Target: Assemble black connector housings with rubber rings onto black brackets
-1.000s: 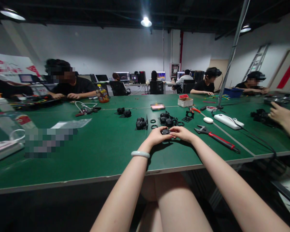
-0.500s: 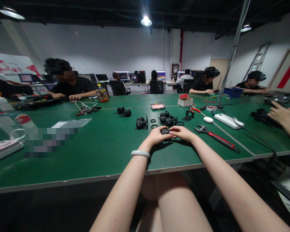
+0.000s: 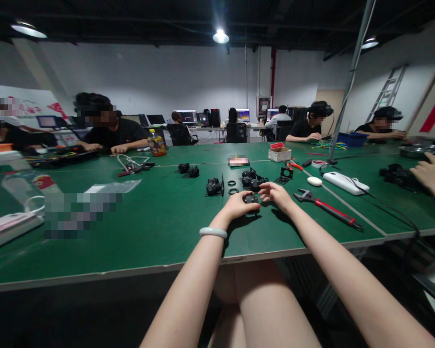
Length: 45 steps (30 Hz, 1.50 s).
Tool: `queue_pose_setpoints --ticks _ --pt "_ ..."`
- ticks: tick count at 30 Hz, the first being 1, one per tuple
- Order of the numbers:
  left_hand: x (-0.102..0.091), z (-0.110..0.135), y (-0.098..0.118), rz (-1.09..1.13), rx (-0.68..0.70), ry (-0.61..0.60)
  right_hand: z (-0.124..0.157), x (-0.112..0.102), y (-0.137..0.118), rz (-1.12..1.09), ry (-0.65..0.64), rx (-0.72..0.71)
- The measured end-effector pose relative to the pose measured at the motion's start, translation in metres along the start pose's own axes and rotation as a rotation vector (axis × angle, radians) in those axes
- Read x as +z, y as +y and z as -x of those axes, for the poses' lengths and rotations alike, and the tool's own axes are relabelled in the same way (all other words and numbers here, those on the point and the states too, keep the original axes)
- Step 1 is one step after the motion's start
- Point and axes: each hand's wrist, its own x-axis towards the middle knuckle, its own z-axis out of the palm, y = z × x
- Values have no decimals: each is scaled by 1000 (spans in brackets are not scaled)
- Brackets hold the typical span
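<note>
Low over the green table, my left hand (image 3: 237,205) is closed around a small black camera-like part (image 3: 251,199), its thumb across the near side. My right hand (image 3: 277,196) is just to the right of that part, fingers apart and holding nothing. Beyond the hands lies a cluster of black parts (image 3: 249,178). Two black rings (image 3: 232,183) lie left of the cluster, and farther left is a black unit with a plate (image 3: 214,187). A square black bracket (image 3: 285,174) is at the right of the cluster.
On the right lie an adjustable wrench (image 3: 328,210), a white power strip (image 3: 346,183) and a round white object (image 3: 314,181). A small box (image 3: 280,153) stands farther back. A plastic bag (image 3: 112,189) and bottle (image 3: 157,143) are on the left. A co-worker's hand (image 3: 433,175) works at far right.
My right hand has come off the black part and moved slightly right, its fingers spreading. My left hand keeps hold of the part. The view has shifted slightly.
</note>
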Motion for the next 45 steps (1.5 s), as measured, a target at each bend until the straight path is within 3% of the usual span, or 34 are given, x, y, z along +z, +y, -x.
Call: queue_pose_setpoints --ticks 6,11,27,45 --pt "0 2 2 4 -1 -7 5 1 -9 114 -27 -131" --pt "0 4 5 3 -4 -6 8 5 -12 128 -98 -134" --pt "0 3 4 -18 14 1 5 5 -2 147 -163 -173" --pt "-2 4 9 10 -6 -27 8 -1 -3 377 -178 -195"
